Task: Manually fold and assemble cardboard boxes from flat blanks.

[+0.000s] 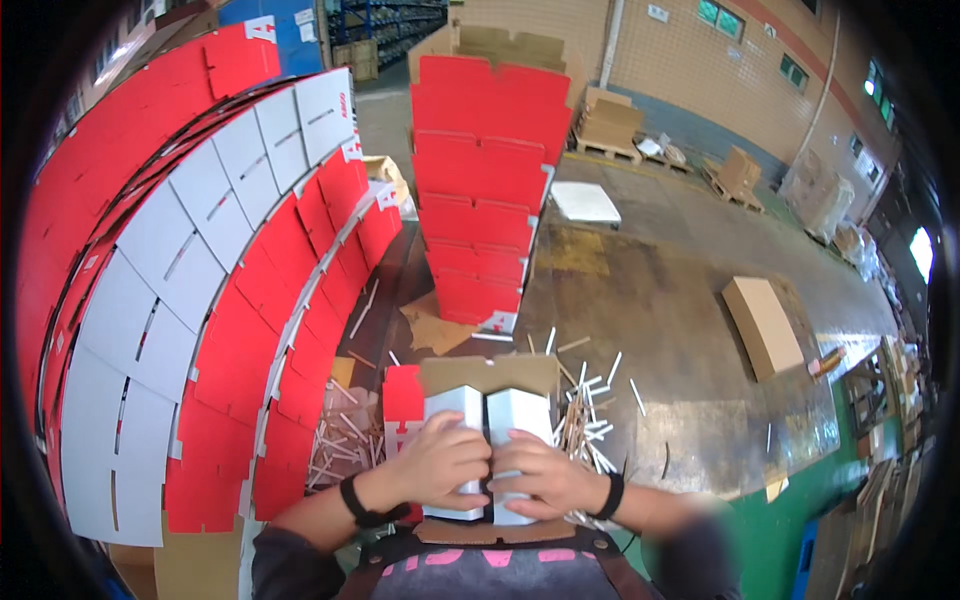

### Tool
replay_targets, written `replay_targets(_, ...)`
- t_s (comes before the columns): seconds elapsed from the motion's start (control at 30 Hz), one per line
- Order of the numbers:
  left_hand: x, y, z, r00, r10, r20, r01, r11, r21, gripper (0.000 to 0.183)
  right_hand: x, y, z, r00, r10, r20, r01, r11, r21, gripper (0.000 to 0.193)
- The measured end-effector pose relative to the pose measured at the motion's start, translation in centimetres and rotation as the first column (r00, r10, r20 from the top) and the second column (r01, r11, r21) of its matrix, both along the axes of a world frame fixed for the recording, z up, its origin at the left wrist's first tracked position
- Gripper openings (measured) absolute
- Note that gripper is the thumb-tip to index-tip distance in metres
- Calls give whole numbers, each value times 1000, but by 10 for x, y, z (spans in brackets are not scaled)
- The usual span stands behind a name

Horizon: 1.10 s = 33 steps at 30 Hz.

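Close to my body is a cardboard piece with a brown flap [490,374] at its far side and a red panel [404,394] at its left. Two white folded cardboard sections lie side by side on it, split by a narrow dark gap. My left hand [445,464] rests on the left white section [455,402], fingers curled over its inner edge. Over the right white section [518,412], my right hand [542,474] curls its fingers toward the same gap. The two hands almost meet at the middle. Part of each section is hidden beneath them.
A tall stack of red cardboard [480,165] stands ahead. Long rows of white and red sheets [235,345] curve along my left. White and brown cardboard strips [590,430] litter the floor on both sides. A brown box [765,328] lies at right.
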<state>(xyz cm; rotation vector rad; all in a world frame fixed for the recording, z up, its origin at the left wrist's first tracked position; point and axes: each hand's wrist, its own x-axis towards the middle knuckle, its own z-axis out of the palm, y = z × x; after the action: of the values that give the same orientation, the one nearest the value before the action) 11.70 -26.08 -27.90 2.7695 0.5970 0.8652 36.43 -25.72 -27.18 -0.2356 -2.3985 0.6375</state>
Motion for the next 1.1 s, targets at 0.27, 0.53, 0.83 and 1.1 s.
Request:
replay_targets(0.27, 28, -15, -10, 973, 221, 66, -200, 951, -237, 52, -6, -16, -1, 918, -362, 160, 350, 931, 101, 46)
replay_targets(0.53, 36, -24, -30, 940, 73, -334, -110, 990, -93, 62, -27, 72, 110, 750, -628, 209, 519, 754, 402, 39)
replay_targets(0.83, 40, -23, -36, 957, -286, -54, 253, 909, -331, 34, -37, 36, 38, 756, -575, 314, 370, 770, 519, 42)
replay_targets(1.1, 32, -12, -38, 941, -338, -18, 317, 899, -300, 35, -18, 28, -5, 733, -444, 516, 169, 853, 494, 55)
